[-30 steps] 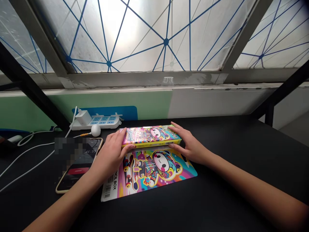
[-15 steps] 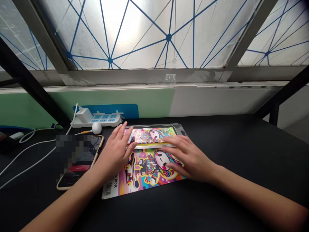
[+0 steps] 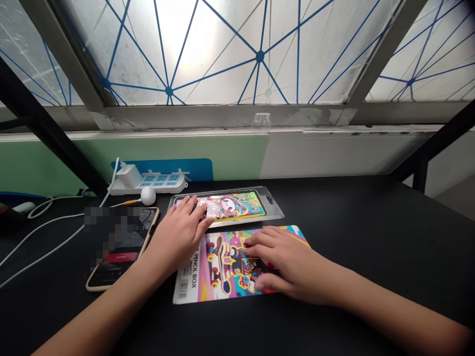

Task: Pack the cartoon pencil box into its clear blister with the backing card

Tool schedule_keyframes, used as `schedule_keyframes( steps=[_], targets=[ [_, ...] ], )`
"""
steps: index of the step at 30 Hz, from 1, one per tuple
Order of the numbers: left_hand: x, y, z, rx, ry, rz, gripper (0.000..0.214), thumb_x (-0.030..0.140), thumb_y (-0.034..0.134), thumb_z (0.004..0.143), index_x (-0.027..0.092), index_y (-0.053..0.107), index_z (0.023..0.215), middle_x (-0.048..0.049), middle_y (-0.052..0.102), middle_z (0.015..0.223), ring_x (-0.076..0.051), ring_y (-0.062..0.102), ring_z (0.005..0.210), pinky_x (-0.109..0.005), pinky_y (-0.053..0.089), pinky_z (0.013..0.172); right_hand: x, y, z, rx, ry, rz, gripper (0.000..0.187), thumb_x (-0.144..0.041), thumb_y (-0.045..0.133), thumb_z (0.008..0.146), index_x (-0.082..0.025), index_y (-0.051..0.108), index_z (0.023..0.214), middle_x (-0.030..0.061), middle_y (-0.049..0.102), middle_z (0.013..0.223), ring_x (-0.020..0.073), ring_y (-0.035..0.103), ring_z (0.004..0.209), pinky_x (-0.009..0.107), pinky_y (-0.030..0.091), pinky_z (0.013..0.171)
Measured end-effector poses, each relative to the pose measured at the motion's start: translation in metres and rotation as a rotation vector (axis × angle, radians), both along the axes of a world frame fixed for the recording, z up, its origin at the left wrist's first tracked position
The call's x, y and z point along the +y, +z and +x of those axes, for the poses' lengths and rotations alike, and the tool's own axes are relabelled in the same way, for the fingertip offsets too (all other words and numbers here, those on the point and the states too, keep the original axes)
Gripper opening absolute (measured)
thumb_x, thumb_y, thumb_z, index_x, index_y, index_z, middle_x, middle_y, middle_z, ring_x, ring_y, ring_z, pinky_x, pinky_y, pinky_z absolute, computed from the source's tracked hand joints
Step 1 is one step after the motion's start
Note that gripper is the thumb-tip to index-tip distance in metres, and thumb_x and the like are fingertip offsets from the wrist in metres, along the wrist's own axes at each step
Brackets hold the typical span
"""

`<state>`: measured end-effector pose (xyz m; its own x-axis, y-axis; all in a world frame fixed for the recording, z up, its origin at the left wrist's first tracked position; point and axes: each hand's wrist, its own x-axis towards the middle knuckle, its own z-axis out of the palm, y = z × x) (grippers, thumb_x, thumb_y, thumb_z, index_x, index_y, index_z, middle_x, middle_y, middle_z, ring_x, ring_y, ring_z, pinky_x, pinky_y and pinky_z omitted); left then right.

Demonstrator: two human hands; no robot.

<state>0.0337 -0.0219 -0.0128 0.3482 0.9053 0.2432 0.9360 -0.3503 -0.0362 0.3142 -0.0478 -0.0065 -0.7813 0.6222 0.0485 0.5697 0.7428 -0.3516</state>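
Note:
A colourful pencil box (image 3: pixel 241 206) with a cartoon figure lies in a clear plastic tray (image 3: pixel 273 211) on the black table. My left hand (image 3: pixel 181 232) rests flat over the left end of the box, fingers spread. Nearer to me lies a bright printed card (image 3: pixel 215 277), marked "PENCIL BOX" with a barcode at its left end. My right hand (image 3: pixel 282 262) lies on the right half of this card, fingers stretched out and apart, hiding the figure's head. A narrow strip of table shows between tray and card.
A smartphone (image 3: pixel 128 267) in a pale case lies left of my left hand. Behind it are a white round gadget (image 3: pixel 148 196) on a cable and a power strip (image 3: pixel 163 183) with a charger (image 3: pixel 128 175). Black frame bars (image 3: pixel 419 170) slope down at both sides.
The card has slid right and turned a little, with my right hand moving right and nearer along with it. The tray with the box has shifted left under my left hand; the two now lie apart.

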Motion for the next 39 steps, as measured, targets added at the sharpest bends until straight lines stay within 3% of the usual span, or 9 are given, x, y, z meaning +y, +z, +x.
schedule_keyframes(
  steps=[2,4,8,14,19,24,31,35,39],
  targets=[
    [0.0,0.0,-0.001,-0.011,-0.002,-0.011,0.051,0.046,0.03,0.108,0.015,0.063,0.132,-0.0194,0.048,0.156,-0.037,0.04,0.147,-0.056,0.04,0.113,0.003,-0.003,0.001,0.022,-0.074,0.045,0.05,-0.06,0.053,0.097,-0.018,0.068,0.119,0.0134,0.069,0.111,0.0293,0.061,0.101,0.048,0.047,0.095],
    [0.001,-0.001,-0.001,-0.005,0.01,-0.023,0.052,0.047,0.029,0.107,0.015,0.062,0.132,-0.0187,0.046,0.157,-0.036,0.038,0.148,-0.057,0.039,0.114,0.006,-0.008,0.001,0.023,-0.162,0.107,0.046,-0.055,0.054,0.098,-0.016,0.065,0.119,0.014,0.066,0.109,0.03,0.059,0.1,0.049,0.047,0.091],
    [0.002,-0.004,0.0,0.021,0.016,-0.032,0.056,0.048,0.031,0.107,0.018,0.046,0.152,-0.017,0.041,0.161,-0.035,0.034,0.151,-0.059,0.036,0.115,0.008,-0.016,-0.006,-0.013,-0.307,0.186,0.037,-0.049,0.058,0.098,-0.016,0.061,0.112,0.0133,0.063,0.108,0.0307,0.056,0.099,0.048,0.045,0.087],
    [0.006,-0.003,-0.001,0.017,0.006,-0.057,0.054,0.045,0.029,0.108,0.025,0.044,0.155,-0.0154,0.04,0.162,-0.034,0.032,0.152,-0.058,0.034,0.116,0.0,-0.017,-0.011,0.051,-0.322,0.166,0.026,-0.045,0.058,0.098,-0.022,0.05,0.089,0.0064,0.06,0.094,0.0238,0.054,0.086,0.039,0.044,0.077],
    [0.007,0.0,-0.005,-0.053,-0.013,-0.087,0.052,0.043,0.024,0.108,0.026,0.052,0.149,-0.013,0.044,0.16,-0.033,0.035,0.151,-0.059,0.035,0.115,-0.001,-0.006,0.001,0.153,-0.375,0.122,0.03,-0.051,0.057,0.096,-0.024,0.046,0.088,-0.0005,0.057,0.073,0.0176,0.052,0.064,0.031,0.038,0.06],
    [0.002,0.002,-0.005,-0.107,-0.053,-0.106,0.049,0.046,0.027,0.108,0.025,0.061,0.137,-0.0111,0.043,0.161,-0.032,0.035,0.151,-0.06,0.034,0.115,0.025,0.017,0.045,0.168,-0.535,0.074,0.04,-0.062,0.052,0.093,-0.024,0.053,0.08,-0.002,0.059,0.063,0.016,0.051,0.056,0.03,0.035,0.056],
    [-0.006,0.001,0.002,-0.084,-0.067,-0.095,0.043,0.048,0.039,0.105,0.024,0.062,0.131,-0.0123,0.043,0.16,-0.036,0.036,0.15,-0.067,0.033,0.113,0.074,0.015,0.108,0.002,-0.645,-0.209,0.046,-0.068,0.053,0.089,-0.025,0.068,0.08,0.0016,0.07,0.074,0.0209,0.062,0.067,0.032,0.043,0.06],
    [-0.009,0.0,0.004,-0.065,-0.062,-0.096,0.043,0.046,0.038,0.105,0.022,0.06,0.133,-0.0142,0.042,0.161,-0.037,0.035,0.15,-0.069,0.032,0.113,0.068,0.005,0.087,0.151,-0.596,-0.076,0.042,-0.061,0.052,0.093,-0.024,0.07,0.098,0.0071,0.073,0.102,0.025,0.066,0.09,0.037,0.05,0.078],
    [-0.01,-0.001,0.005,-0.064,-0.057,-0.088,0.044,0.046,0.038,0.104,0.022,0.059,0.134,-0.0135,0.042,0.161,-0.037,0.034,0.15,-0.069,0.033,0.113,0.056,-0.002,0.056,0.168,-0.601,-0.063,0.044,-0.062,0.052,0.093,-0.023,0.068,0.106,0.0078,0.072,0.102,0.0247,0.065,0.087,0.037,0.048,0.072]
  ],
)
